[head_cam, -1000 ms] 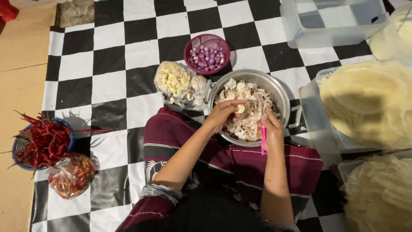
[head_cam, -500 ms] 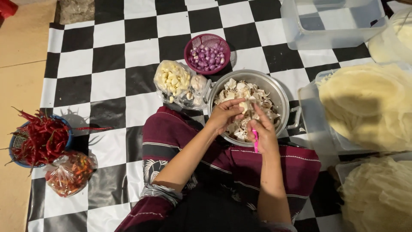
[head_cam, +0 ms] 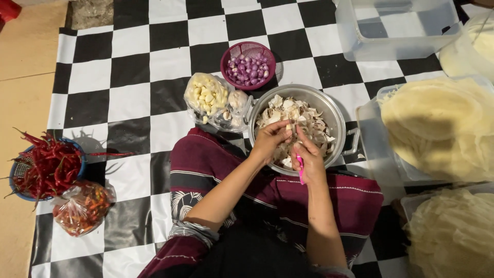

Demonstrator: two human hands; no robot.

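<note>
Clove: I see a small pale garlic piece [head_cam: 289, 127] pinched between both hands, right over the near half of the pot [head_cam: 337, 110].
Left hand: my left hand [head_cam: 270, 138] has its fingers curled and pressed together on the clove, thumb against it.
Right hand: my right hand [head_cam: 307, 159] is closed around a pink knife [head_cam: 299, 168]; its fingertips meet the left hand at the clove. I cannot tell where the blade sits.
Pot: one metal pot, full of papery white skins [head_cam: 309, 116], resting against my lap on the maroon cloth [head_cam: 216, 164].
Edges: the pot's far rim is just beside one bag of peeled garlic [head_cam: 208, 95]; its right handle nearly touches a clear tub of pale crackers [head_cam: 437, 128].
Room: bare checkered mat [head_cam: 128, 67] lies open to the left of the bag and beyond the pot.
Count, left side: one blue basket of red chillies [head_cam: 46, 164], one bag of chillies [head_cam: 82, 206] just below it, both well apart from my hands.
Count, far side: one purple basket of shallots [head_cam: 248, 66], one empty clear tub [head_cam: 396, 25].
Count, right side: a second heap of crackers [head_cam: 453, 231] at the lower right corner.
</note>
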